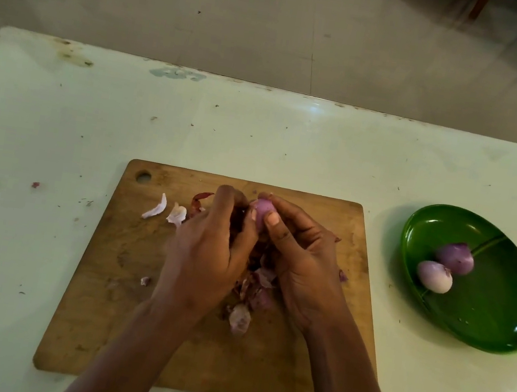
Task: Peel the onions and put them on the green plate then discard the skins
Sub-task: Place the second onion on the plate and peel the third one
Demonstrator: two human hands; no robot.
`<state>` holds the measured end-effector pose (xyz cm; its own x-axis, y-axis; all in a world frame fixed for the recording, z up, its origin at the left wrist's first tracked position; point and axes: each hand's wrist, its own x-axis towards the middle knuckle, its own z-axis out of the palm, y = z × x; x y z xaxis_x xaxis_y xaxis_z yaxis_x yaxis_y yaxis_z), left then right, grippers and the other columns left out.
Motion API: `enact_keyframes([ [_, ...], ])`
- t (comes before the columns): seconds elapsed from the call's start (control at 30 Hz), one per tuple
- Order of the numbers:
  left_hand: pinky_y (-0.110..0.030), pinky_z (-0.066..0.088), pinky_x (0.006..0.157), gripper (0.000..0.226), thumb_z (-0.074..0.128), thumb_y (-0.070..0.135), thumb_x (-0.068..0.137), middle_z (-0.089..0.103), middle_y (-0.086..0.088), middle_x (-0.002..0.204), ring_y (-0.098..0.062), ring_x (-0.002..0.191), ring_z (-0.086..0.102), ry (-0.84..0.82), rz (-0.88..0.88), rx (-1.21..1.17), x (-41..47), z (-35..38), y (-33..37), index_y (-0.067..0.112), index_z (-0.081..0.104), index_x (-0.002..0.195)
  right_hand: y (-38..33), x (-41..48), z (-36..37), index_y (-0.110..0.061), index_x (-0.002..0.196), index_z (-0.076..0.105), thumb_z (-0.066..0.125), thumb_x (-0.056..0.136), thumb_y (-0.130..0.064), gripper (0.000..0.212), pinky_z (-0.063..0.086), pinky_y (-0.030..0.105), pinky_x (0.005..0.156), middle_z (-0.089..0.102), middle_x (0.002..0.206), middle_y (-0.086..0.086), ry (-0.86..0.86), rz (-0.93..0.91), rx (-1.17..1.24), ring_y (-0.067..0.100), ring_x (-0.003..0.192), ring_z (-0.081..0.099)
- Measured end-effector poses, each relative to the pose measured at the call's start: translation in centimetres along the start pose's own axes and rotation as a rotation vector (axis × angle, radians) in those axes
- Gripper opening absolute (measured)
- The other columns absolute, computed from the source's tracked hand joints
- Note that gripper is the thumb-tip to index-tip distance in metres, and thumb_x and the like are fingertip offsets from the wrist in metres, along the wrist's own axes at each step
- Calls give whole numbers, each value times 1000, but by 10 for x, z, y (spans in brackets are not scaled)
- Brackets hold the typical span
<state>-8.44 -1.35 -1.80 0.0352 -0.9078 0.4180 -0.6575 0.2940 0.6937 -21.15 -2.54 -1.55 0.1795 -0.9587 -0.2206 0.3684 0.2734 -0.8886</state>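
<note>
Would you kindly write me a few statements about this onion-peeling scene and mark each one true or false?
1. Two peeled onions lie on the green plate. True.
2. The left hand and right hand both hold a third onion above the cutting board. True.
3. The green plate sits on the cutting board. False: it stands on the table, to the board's right.
4. The cutting board is free of peelings. False: onion skins lie on it.
5. A knife rests on the board. False: no knife is in view.
</note>
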Motion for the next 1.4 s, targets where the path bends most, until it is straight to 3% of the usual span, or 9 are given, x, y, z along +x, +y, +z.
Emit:
enact_keyframes([
  [0.2,-8,32,38,15,43,35,92,38,19,60,4,44,40,-44,63,79,-1,-5,-2,21,38,92,0,-1,-2,-5,117,65,66,80,-18,40,55,33,88,71,111,10,-4,-5,-42,24,108,66],
  [0.37,-2,27,41,18,58,18,85,44,13,61,8,45,36,5,64,130,-2,-4,-4,15,41,89,1,-1,-1,-9,115,67,67,79,-20,38,55,36,91,72,110,7,-17,3,-90,23,107,67],
  [0.5,-3,36,44,18,63,15,86,46,13,61,0,42,45,94,-11,-5,-3,-2,-4,14,45,85,0,0,-1,-10,111,68,68,76,-19,37,55,34,90,72,110,9,-49,1,-11,26,109,66],
  [0.6,-7,41,46,18,62,11,88,50,13,60,-6,62,57,168,-118,-97,-2,0,4,14,45,82,-2,0,2,-9,107,70,71,71,-20,38,56,31,85,71,111,14,-83,9,140,27,108,66],
  [0.7,-8,40,46,16,59,23,86,53,12,61,1,58,55,225,-241,-189,1,1,11,12,50,80,-5,0,5,-2,103,72,69,68,-15,37,57,28,79,71,105,15,-117,29,312,24,100,69],
  [0.87,-10,38,44,12,55,17,91,57,5,61,0,50,51,269,-398,-333,4,3,17,10,56,80,0,1,6,7,114,63,74,70,-15,49,53,38,94,66,116,24,-133,62,490,31,107,65],
  [0.97,-15,43,43,17,55,15,94,62,-7,65,-4,49,56,292,-495,-447,8,0,9,-1,58,91,-3,2,0,4,112,66,85,65,-14,53,58,33,82,65,117,24,-158,24,673,30,104,66],
  [1.23,-20,39,49,30,45,35,90,55,16,64,-7,58,53,235,-142,-102,2,3,7,16,65,79,-1,5,-2,0,109,70,83,62,-17,51,56,36,88,68,115,19,-24,8,589,26,102,68],
  [1.4,-22,52,66,34,47,36,84,59,10,96,-14,87,60,217,-149,-112,4,4,5,14,63,104,-5,3,0,4,113,65,67,70,-6,44,50,39,95,67,115,21,28,60,545,28,103,67],
])
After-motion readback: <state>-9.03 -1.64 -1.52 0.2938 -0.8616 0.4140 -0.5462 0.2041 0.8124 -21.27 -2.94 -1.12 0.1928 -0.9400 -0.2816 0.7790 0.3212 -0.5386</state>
